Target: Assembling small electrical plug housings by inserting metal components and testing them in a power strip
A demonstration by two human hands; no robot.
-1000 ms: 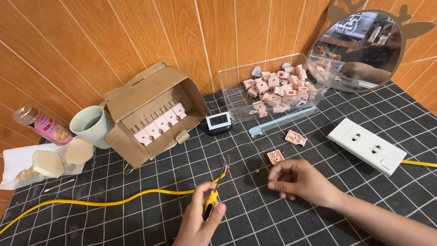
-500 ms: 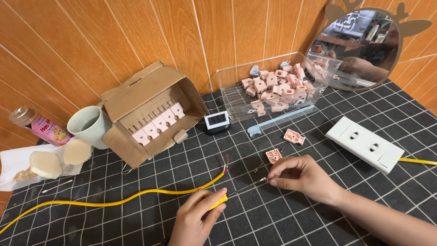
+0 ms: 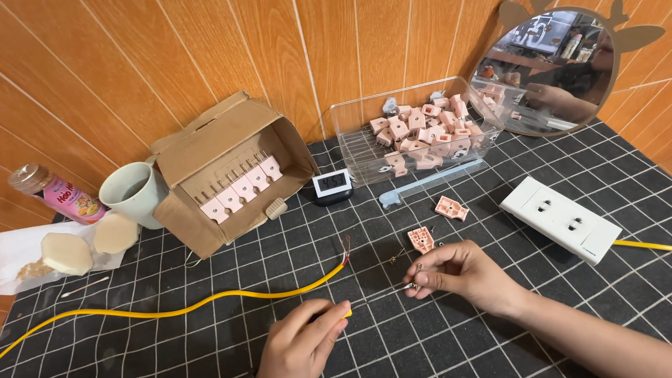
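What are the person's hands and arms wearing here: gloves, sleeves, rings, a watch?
Nothing shows on either. The left hand is bare, with no glove or ring, cut off at the wrist by the frame edge. The right hand and its forearm are bare too: no sleeve, watch or bracelet in view.

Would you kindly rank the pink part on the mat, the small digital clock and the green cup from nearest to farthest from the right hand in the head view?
From the right hand:
1. Pink part, just above the fingers.
2. Digital clock, farther up and left, mid-mat.
3. Green cup, far left beside the cardboard box.
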